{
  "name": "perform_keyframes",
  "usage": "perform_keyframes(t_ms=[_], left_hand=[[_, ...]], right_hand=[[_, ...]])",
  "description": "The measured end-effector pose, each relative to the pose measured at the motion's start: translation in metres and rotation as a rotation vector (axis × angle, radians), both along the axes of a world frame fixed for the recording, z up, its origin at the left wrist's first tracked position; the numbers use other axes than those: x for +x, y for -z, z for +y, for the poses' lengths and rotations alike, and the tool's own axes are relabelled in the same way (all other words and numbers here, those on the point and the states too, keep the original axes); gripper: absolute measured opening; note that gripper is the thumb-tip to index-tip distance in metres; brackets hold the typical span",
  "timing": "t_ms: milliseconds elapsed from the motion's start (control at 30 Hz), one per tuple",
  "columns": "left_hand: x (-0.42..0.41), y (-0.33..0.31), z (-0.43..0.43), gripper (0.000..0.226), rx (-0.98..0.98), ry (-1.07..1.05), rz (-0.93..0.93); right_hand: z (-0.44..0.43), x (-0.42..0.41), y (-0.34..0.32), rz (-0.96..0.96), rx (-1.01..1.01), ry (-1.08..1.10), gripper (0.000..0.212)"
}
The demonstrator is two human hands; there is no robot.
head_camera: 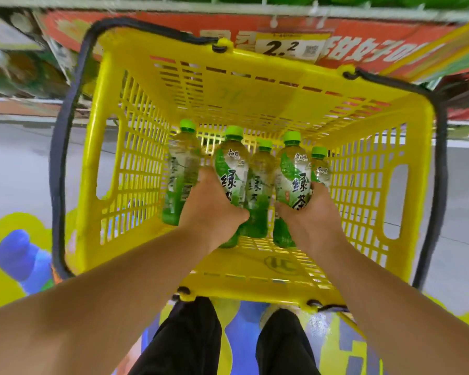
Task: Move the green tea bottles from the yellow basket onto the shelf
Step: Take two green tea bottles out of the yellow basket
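Inside yellow plastic basket [136,147], curling left hand [211,204] fingers round green-capped clear plastic tea bottle [232,169], wrapping right hand [312,215] fingers round second bottle [293,171].

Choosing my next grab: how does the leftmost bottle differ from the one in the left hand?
The leftmost green tea bottle shows its barcode side, ungripped; the second bottle shows its front label, with the left hand gripping its lower half. Both have green caps.
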State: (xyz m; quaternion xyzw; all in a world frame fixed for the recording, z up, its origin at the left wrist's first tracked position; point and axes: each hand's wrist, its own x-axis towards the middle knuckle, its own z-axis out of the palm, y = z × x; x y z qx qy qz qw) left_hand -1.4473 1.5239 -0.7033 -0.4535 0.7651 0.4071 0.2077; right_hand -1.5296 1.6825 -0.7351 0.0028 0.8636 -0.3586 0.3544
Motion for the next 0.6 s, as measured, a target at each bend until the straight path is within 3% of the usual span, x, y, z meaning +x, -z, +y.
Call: perform_keyframes(t_ms=[300,400,600], left_hand=[[-0.005,-0.085,-0.007,0.070,-0.095,0.016,0.047],[-0.005,-0.125,-0.011,0.082,-0.129,0.010,0.057],[-0.001,-0.228,-0.013,0.077,-0.197,-0.074,0.081]], right_hand=[[-0.003,-0.012,-0.087,0.181,-0.003,-0.076,0.040],[-0.005,-0.013,-0.129,0.205,-0.034,-0.069,0.049],[-0.003,-0.009,-0.226,0.302,-0.100,-0.043,0.037]])
